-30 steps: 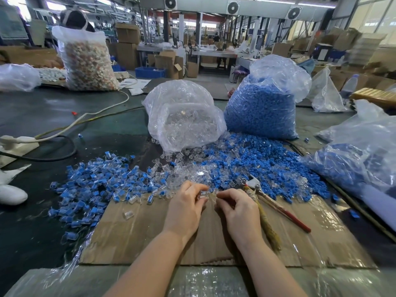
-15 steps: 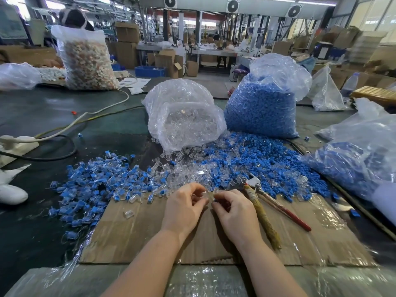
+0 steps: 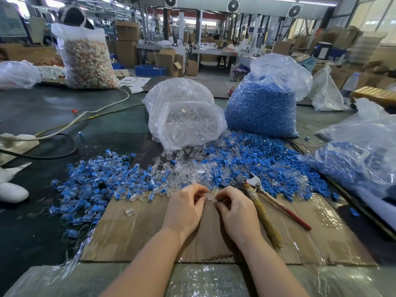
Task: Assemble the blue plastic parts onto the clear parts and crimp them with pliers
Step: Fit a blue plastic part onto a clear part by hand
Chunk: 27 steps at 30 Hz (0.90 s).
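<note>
Barely budged since half a second back: both hands still hunched together at the far edge of the cardboard, maybe nudged a touch closer. Left hand curled, fingertips pinching a small clear part; right hand curled too, pinching at the same piece from the other side. Can't tell if a blue bit is already in there, too small and glinty.

Underneath, a flat sheet of brown cardboard, corrugated edge showing at the front, crinkly plastic film draped over the right side. One lone clear part sitting loose on it, left of the hands. Just right of the right hand, pliers lying flat: metal nose toward the pile, one handle wrapped in frayed yellowish stuff, the other red.

Just past the fingers, the loose heap: clear parts in the middle, plain blue parts spilled to the right, and off to the left a spread of joined blue-and-clear pieces on the dark green table.

Behind that, two plastic bags standing side by side: a slumped bag of clear parts, and a taller bag packed with blue parts. Another half-full bag of blue ones sagging at the right edge. Far left, a tall bag of pale brownish bits, cables snaking across the table.
</note>
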{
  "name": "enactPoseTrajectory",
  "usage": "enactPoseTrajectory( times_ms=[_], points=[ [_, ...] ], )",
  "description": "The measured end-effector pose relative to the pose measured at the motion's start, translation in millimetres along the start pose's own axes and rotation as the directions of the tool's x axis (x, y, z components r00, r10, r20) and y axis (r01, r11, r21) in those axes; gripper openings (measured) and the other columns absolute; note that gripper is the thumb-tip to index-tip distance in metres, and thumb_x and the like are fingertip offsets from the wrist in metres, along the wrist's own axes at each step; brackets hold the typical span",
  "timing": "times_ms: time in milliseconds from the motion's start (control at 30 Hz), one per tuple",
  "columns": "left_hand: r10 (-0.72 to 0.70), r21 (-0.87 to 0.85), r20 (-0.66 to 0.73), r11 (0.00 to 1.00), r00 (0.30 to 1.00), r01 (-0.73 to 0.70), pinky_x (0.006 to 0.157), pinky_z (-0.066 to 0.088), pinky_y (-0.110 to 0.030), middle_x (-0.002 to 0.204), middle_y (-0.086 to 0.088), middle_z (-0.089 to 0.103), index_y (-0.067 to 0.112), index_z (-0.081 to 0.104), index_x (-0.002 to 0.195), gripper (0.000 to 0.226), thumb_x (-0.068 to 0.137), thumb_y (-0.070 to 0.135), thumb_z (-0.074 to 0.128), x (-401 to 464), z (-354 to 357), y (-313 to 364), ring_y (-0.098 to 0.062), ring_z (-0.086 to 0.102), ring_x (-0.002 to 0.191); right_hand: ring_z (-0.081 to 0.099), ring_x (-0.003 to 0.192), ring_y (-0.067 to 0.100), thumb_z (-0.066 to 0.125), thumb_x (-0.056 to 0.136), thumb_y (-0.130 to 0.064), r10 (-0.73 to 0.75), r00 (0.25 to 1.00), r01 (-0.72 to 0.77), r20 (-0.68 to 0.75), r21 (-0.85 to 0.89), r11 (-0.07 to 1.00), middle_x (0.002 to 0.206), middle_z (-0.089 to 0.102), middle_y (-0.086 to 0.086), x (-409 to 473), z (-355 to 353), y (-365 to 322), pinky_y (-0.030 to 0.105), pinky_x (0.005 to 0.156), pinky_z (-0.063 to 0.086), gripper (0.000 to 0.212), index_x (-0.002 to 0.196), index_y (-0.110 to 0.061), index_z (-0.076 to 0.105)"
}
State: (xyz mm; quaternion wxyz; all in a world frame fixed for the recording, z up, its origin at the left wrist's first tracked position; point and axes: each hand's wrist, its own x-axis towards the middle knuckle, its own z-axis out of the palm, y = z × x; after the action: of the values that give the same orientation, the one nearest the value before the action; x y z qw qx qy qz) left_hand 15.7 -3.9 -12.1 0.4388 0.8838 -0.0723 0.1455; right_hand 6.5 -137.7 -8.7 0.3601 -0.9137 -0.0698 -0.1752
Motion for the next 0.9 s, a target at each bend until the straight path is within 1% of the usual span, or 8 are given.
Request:
enactPoseTrajectory(
  times_ms=[67,167,300,400,500,633,800,900],
  points=[
    [0.005,0.021,-0.001,1.000,1.000,-0.005,0.072,0.040,0.000,0.087,0.012,0.065,0.021,0.069,0.099,0.017,0.087,0.012,0.062,0.2,-0.1,-0.2,-0.001,0.059,0.081,0.057,0.088,0.010,0.068,0.080,-0.007,-0.001,1.000,0.001,-0.007,0.013,1.000,0.091,0.064,-0.007,-0.1,-0.2,0.6,0.026,0.083,0.045,0.016,0.093,-0.017,0.065],
    [0.004,0.033,0.006,0.999,1.000,-0.004,0.070,0.038,0.002,0.089,0.011,0.064,0.021,0.069,0.101,0.017,0.088,0.013,0.061,1.0,0.4,0.1,-0.001,0.057,0.081,0.059,0.088,0.009,0.070,0.079,-0.006,-0.006,1.000,0.007,-0.020,0.051,0.999,0.091,0.065,-0.008,-0.3,-0.3,1.6,0.025,0.084,0.046,0.017,0.091,-0.018,0.067],
    [-0.018,0.028,0.028,0.999,0.999,0.018,0.079,0.044,-0.010,0.095,0.007,0.067,0.021,0.068,0.105,0.019,0.089,0.014,0.060,1.3,0.7,0.6,-0.004,0.059,0.086,0.062,0.082,0.004,0.071,0.078,-0.005,0.073,0.997,-0.064,-0.040,0.183,0.981,0.082,0.067,-0.014,-0.9,-1.5,1.5,0.020,0.080,0.048,0.020,0.083,-0.024,0.067],
    [-0.032,0.031,0.046,0.999,0.998,0.030,0.079,0.044,-0.015,0.091,0.009,0.065,0.024,0.067,0.096,0.013,0.090,0.016,0.059,1.4,0.6,1.2,-0.004,0.058,0.085,0.060,0.076,-0.002,0.074,0.077,-0.011,0.108,0.993,-0.095,-0.051,0.221,0.971,0.074,0.065,-0.016,-1.1,-1.1,1.3,0.013,0.072,0.046,0.017,0.077,-0.025,0.064],
    [-0.040,0.036,0.057,0.999,0.998,0.038,0.075,0.044,-0.018,0.084,0.012,0.062,0.030,0.059,0.086,0.014,0.090,0.017,0.057,1.9,0.6,1.5,-0.004,0.057,0.080,0.059,0.070,0.004,0.077,0.075,-0.017,0.109,0.993,-0.097,-0.048,0.209,0.973,0.068,0.064,-0.011,-0.5,-0.5,0.9,0.018,0.067,0.046,0.015,0.072,-0.018,0.063],
    [-0.051,0.034,0.076,0.998,0.996,0.049,0.075,0.047,-0.021,0.083,0.011,0.063,0.029,0.057,0.087,0.011,0.092,0.019,0.055,2.2,0.8,1.3,-0.004,0.058,0.079,0.060,0.072,0.011,0.078,0.074,-0.017,0.122,0.992,-0.112,-0.043,0.188,0.976,0.071,0.065,-0.006,1.5,0.1,1.2,0.025,0.071,0.048,0.014,0.073,-0.014,0.065],
    [-0.042,-0.023,0.089,0.999,0.995,0.044,0.077,0.050,-0.021,0.080,0.014,0.064,0.030,0.057,0.087,0.012,0.090,0.019,0.058,1.8,0.5,1.9,-0.003,0.061,0.079,0.061,0.080,0.013,0.074,0.078,-0.022,0.100,0.994,-0.092,-0.053,0.129,0.987,0.080,0.069,-0.003,1.7,1.2,2.8,0.024,0.076,0.046,0.011,0.083,-0.013,0.070],
    [-0.051,-0.067,0.094,0.996,0.994,0.058,0.080,0.051,-0.025,0.083,0.010,0.066,0.029,0.059,0.088,0.010,0.089,0.019,0.059,1.3,0.1,1.6,-0.005,0.062,0.080,0.061,0.078,0.014,0.074,0.079,-0.022,0.074,0.995,-0.067,-0.070,0.098,0.993,0.079,0.069,-0.002,0.9,1.3,2.3,0.023,0.073,0.045,0.011,0.081,-0.013,0.068]
  ],
)
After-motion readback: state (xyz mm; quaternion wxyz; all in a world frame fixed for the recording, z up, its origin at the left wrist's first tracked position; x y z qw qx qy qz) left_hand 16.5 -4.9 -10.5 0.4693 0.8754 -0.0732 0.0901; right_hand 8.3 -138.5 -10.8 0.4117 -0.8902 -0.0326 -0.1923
